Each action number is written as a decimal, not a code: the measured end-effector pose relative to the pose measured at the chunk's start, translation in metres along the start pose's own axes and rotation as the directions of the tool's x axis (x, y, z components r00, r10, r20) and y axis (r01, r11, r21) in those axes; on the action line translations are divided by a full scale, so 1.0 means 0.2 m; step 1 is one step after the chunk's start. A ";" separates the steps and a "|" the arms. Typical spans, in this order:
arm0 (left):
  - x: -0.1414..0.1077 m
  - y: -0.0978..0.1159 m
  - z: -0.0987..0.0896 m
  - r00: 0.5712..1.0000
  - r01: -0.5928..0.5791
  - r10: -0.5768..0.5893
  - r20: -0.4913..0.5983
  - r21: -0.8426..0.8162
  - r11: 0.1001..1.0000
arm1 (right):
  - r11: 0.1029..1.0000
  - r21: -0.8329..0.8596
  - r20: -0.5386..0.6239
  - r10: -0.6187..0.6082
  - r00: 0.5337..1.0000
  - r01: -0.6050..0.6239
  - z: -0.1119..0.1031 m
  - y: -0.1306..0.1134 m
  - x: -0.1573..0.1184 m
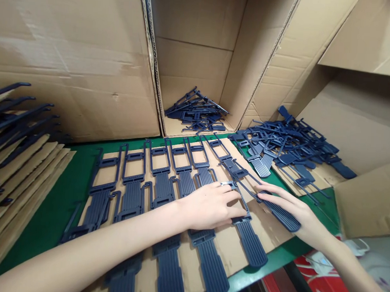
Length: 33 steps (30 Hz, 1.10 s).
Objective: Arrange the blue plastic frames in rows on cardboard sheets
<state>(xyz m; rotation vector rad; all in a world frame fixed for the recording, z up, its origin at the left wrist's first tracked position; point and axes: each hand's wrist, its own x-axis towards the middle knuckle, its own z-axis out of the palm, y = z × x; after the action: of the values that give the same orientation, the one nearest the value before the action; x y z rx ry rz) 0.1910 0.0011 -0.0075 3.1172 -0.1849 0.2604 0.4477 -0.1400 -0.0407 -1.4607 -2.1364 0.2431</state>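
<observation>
Dark blue plastic parts with ribbed paddles and open frames lie in rows on a flat cardboard sheet (235,268). My left hand (211,207) reaches over the rows, its fingers bent around the frame end of one part (252,245) whose paddle points toward the front edge. At the sheet's right side, my right hand (292,210) has its fingers and thumb around another part (281,212), held at a slant with its frame toward the upper left. Parts under my left forearm are partly hidden.
A loose pile of blue parts (288,145) lies at the right, and a smaller pile (198,109) sits inside an upright cardboard box (198,60). Stacked cardboard layers with parts (28,194) stand at the left. Green table (57,183) shows around the sheet; red items (324,285) are below its edge.
</observation>
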 end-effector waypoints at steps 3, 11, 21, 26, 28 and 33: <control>-0.01 -0.04 -0.02 0.999 0.022 -0.023 -0.032 -0.031 0.999 | 0.999 -0.035 -0.077 -0.017 0.997 0.015 -0.01 0.01 -0.03; -0.08 -0.14 -0.03 0.988 0.154 -0.154 -0.001 -0.049 0.987 | 0.992 -0.123 -0.041 -0.029 0.999 0.024 -0.01 0.04 -0.06; -0.13 -0.12 0.02 0.980 0.199 -0.199 0.009 0.006 0.980 | 0.987 -0.151 -0.025 -0.063 0.998 0.059 0.02 0.04 -0.09; -0.13 -0.12 0.00 0.984 0.175 -0.175 0.007 0.020 0.984 | 0.982 -0.184 -0.013 -0.056 0.998 0.053 0.01 0.06 -0.12; -0.14 -0.12 0.00 0.985 0.170 -0.170 0.009 0.011 0.985 | 0.981 -0.188 -0.022 -0.061 0.998 0.056 0.01 0.07 -0.12; -0.13 -0.12 -0.04 0.989 0.146 -0.146 0.013 -0.026 0.989 | 0.977 -0.209 -0.054 -0.057 0.997 0.044 0.00 0.06 -0.10</control>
<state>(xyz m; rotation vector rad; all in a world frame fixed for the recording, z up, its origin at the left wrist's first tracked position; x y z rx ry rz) 0.1680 0.0287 -0.0035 3.0861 0.0395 0.2357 0.4624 -0.1534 -0.0518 -1.5045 -2.2001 -0.0444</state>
